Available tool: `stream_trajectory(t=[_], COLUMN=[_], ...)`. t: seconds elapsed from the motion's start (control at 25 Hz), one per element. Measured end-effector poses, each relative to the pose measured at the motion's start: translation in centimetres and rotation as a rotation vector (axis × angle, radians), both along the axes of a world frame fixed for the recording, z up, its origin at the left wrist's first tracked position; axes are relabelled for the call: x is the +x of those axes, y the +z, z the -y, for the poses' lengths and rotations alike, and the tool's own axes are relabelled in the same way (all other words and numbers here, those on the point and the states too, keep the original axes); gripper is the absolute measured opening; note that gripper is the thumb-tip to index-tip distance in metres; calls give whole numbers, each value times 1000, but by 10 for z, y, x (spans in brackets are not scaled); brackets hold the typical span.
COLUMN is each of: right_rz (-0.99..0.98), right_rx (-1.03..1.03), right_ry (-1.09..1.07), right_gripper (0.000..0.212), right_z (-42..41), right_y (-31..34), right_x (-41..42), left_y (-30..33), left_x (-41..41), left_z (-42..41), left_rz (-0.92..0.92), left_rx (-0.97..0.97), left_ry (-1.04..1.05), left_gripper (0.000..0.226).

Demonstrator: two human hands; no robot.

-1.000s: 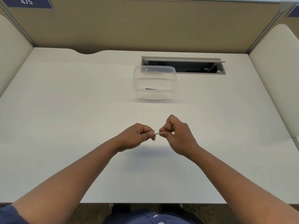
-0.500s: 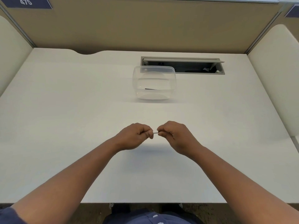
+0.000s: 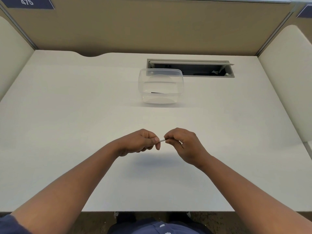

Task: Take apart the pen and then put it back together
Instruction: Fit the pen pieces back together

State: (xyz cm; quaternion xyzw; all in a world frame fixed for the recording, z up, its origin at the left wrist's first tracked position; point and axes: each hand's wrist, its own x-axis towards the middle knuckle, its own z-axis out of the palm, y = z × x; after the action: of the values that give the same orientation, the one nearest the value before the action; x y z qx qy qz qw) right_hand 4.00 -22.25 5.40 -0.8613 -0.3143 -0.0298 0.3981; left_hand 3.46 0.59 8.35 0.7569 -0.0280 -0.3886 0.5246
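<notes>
A white pen (image 3: 162, 140) is held level above the desk between both hands, with only a short white stretch showing. My left hand (image 3: 141, 141) curls round its left part, thumb and fingers closed over it. My right hand (image 3: 183, 143) pinches the right end with thumb and fingertips, where a dark bit shows. Most of the pen is hidden inside the two hands.
A clear plastic tub (image 3: 160, 86) stands further back at centre, with a thin dark piece lying in it. Behind it an open cable hatch (image 3: 190, 68) is cut into the white desk (image 3: 67, 115). Padded partitions enclose the desk on the left, right and back.
My right hand has turned at the pen's end, its raised knuckles dropping lower. Both hands stay close together over the same spot of the desk.
</notes>
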Motion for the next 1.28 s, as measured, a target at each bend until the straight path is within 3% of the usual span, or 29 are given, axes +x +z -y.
stream_trajectory(t=[0.12, 0.2, 0.36, 0.52, 0.6, 0.68, 0.8, 0.88, 0.96, 1.04, 1.16, 1.28], right_rz=[134, 100, -320, -989, -1167, -1004, -567, -297, -218, -405, -823, -1191], right_rx=[-48, -45, -68, 193, 253, 189, 102, 24, -59, -68, 45, 225], right_ry=[-10, -57, -229, -412, -384, -328, -303, -195, -161, -252, -382, -402], right_gripper=[13, 10, 10, 11, 9, 9, 8, 7, 8, 11, 13, 11], right_z=[-2, -4, -12, -12, -8, -7, -6, -3, -4, -6, -8, -4], right_y=[1, 5, 23, 36, 38, 31, 21, 13, 10, 15, 22, 27], right_x=[0, 0, 0, 13, 14, 12, 5, 4, 4, 5, 10, 15], left_y=[-1, -1, -6, -18, -19, -14, -13, -11, -12, -14, -23, -35], left_x=[0, -2, -5, -14, -14, -7, 4, 8, 8, 5, -4, -8], left_z=[2, 4, 12, 22, 20, 19, 15, 11, 12, 18, 26, 24], left_rz=[-31, 17, 271, 962, 1080, 807, 345, 226, 223, 362, 809, 1151], left_rx=[-44, -34, 106, 650, 674, 561, 226, 77, 87, 273, 585, 644], left_ry=[27, 64, 131, -2, -55, -25, 58, 84, 65, 37, -26, -131], left_gripper=[33, 33, 30, 26, 24, 28, 30, 31, 30, 30, 30, 28])
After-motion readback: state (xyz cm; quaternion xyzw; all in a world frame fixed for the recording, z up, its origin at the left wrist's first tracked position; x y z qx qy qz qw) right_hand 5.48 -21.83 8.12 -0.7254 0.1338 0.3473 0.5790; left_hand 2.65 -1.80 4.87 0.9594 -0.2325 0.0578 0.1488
